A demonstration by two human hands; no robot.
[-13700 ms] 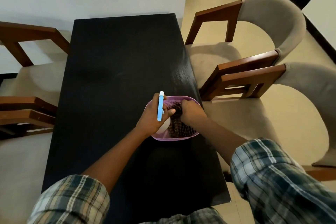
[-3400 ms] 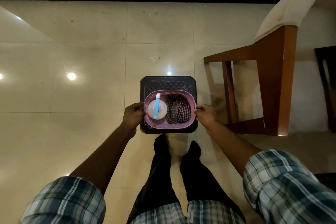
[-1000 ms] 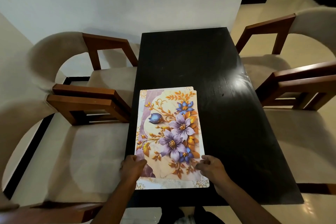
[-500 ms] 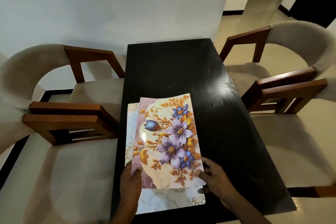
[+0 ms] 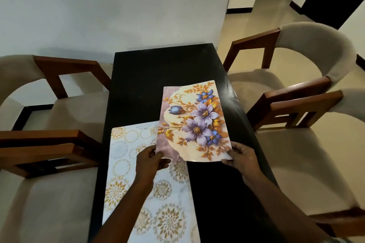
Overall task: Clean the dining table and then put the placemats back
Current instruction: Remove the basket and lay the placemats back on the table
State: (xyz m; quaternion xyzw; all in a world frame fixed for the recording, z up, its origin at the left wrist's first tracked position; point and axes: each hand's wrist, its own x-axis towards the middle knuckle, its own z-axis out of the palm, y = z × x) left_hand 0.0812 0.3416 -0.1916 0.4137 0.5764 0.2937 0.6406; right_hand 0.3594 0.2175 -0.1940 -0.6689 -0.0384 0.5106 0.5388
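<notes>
A placemat with purple and blue flowers (image 5: 194,120) is lifted above the black dining table (image 5: 164,67), tilted toward the table's right side. My left hand (image 5: 150,161) pinches its near left corner and my right hand (image 5: 242,157) pinches its near right corner. Beneath it, a white placemat with gold circle patterns (image 5: 122,173) lies flat on the near left part of the table. My left forearm crosses over the white placemat and hides part of it.
Two beige chairs with wooden arms stand on the left (image 5: 59,116) and two on the right (image 5: 308,104), pushed close to the table. A white wall is behind the table's far end. Tiled floor and a doorway lie at the far right.
The floral placemat has been lifted off the white one and moved forward and to the right. The white placemat now lies uncovered on the near left of the table.
</notes>
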